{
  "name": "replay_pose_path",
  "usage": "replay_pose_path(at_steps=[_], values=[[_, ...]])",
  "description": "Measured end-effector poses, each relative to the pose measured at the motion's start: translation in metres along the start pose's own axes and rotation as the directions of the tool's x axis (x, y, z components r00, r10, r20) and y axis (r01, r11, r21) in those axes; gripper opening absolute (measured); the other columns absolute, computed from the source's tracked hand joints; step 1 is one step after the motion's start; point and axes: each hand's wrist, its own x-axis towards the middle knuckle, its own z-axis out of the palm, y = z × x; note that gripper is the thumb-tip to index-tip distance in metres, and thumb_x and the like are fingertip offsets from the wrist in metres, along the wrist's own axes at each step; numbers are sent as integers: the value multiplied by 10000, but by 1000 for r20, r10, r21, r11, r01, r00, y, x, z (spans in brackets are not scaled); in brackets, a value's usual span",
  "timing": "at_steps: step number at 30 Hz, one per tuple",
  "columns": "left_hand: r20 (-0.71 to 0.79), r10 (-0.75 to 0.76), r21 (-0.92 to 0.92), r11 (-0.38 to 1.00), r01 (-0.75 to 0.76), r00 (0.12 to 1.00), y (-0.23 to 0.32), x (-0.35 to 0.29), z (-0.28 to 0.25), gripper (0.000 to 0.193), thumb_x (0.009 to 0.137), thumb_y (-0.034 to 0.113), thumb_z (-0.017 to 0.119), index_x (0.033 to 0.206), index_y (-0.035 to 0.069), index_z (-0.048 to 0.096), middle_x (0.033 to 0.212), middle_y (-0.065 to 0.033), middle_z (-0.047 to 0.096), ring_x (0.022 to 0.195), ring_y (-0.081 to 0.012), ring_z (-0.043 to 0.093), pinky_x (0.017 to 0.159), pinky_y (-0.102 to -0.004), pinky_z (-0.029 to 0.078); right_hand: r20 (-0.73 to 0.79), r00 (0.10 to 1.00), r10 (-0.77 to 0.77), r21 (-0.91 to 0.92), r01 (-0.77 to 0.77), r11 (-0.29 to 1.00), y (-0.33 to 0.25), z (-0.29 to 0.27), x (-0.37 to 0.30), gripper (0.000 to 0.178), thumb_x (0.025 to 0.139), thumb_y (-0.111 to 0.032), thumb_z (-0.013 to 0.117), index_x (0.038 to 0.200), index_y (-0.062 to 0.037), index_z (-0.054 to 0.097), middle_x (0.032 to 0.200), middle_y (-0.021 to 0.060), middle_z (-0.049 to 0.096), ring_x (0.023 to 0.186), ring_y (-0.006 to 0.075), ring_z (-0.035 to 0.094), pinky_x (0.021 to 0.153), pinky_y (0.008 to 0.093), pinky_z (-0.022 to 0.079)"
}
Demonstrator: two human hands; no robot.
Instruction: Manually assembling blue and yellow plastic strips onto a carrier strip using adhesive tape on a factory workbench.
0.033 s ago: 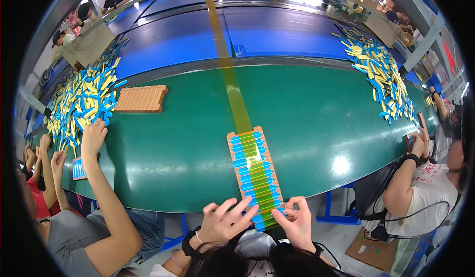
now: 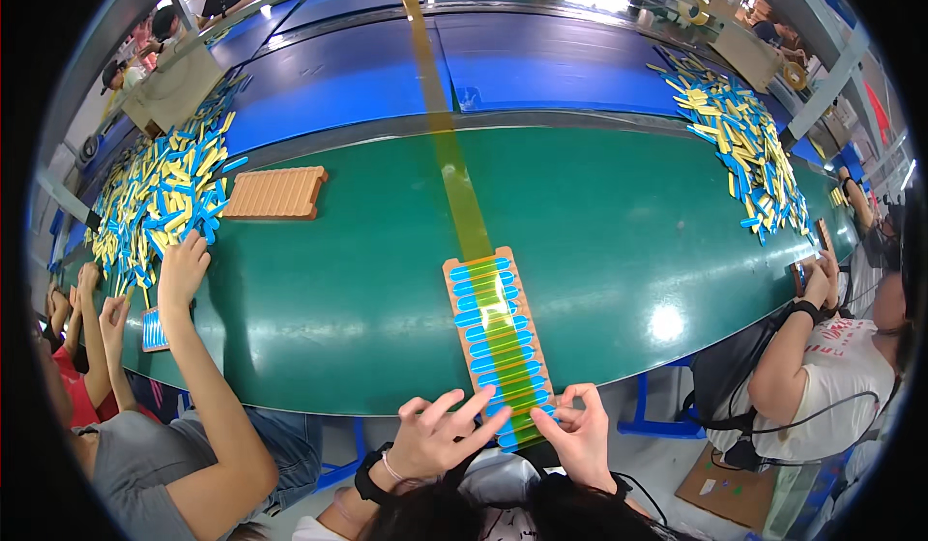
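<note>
Head view: left hand (image 2: 440,437), fingers spread, and right hand (image 2: 578,432), pinching, at near end of orange slotted tray (image 2: 496,348) of blue sticks; probably light, stiff; best gripped by edges under thin yellow tape strip (image 2: 454,174).

Empty orange tray (image 2: 276,193), 2 blue-and-yellow stick piles (image 2: 159,203) — green table (image 2: 628,241), seated co-workers.

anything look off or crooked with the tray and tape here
Nothing stands out. The blue pieces lie in even rows in the orange tray, the yellow tape strip runs straight down its middle, and the left hand and right hand press its near end.
</note>
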Motion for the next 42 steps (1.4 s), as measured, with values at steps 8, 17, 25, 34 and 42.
replay_pose_path(at_steps=[8, 17, 25, 34, 42], values=[[67, -28, -191, 981, 40, 997, 4, 13, -4, 331, 707, 209, 615, 1026, 289, 578, 1230, -23, 433, 1086, -209, 355, 798, -314, 275, 28, 1000, 8, 6, -8, 1000, -1, -2, 0, 311, 746, 43, 592, 877, -50, 326, 791, 122, 601, 683, 84, 570, 541, 156, 424], [119, -82, -242, 964, 109, 990, 10, 10, -5, 305, 704, 178, 601, 1002, 239, 596, 1272, -213, 362, 1105, -312, 338, 842, -362, 301, 98, 887, -452, -487, 439, 755, -40, -13, 3, 229, 794, -22, 543, 953, 13, 382, 789, 123, 608, 686, 182, 626, 595, 263, 482], [116, -101, -210, 970, 123, 988, 13, 10, -7, 290, 721, 143, 579, 1003, 204, 610, 1267, -224, 364, 1126, -338, 324, 890, -380, 286, 406, 833, -375, -637, 552, 538, -51, -4, 19, 217, 759, 9, 518, 916, 31, 370, 774, 117, 595, 637, 248, 611, 517, 309, 484], [92, -32, -211, 976, 51, 995, 12, 10, -7, 437, 610, 64, 622, 1029, 183, 594, 1278, -188, 345, 1122, -331, 298, 885, -408, 294, 484, 841, -243, -653, 532, 539, -59, 7, 20, 268, 755, 20, 507, 967, 30, 344, 768, 106, 604, 715, 222, 628, 597, 298, 491], [111, 9, -296, 955, 24, 994, 12, 10, -9, 450, 590, 38, 580, 1035, 106, 580, 1164, -94, 431, 1030, -255, 367, 856, -378, 299, 525, 788, -322, -617, 613, 494, -51, 3, 19, 235, 739, 31, 518, 924, 37, 374, 764, 98, 599, 699, 240, 623, 580, 299, 495]])
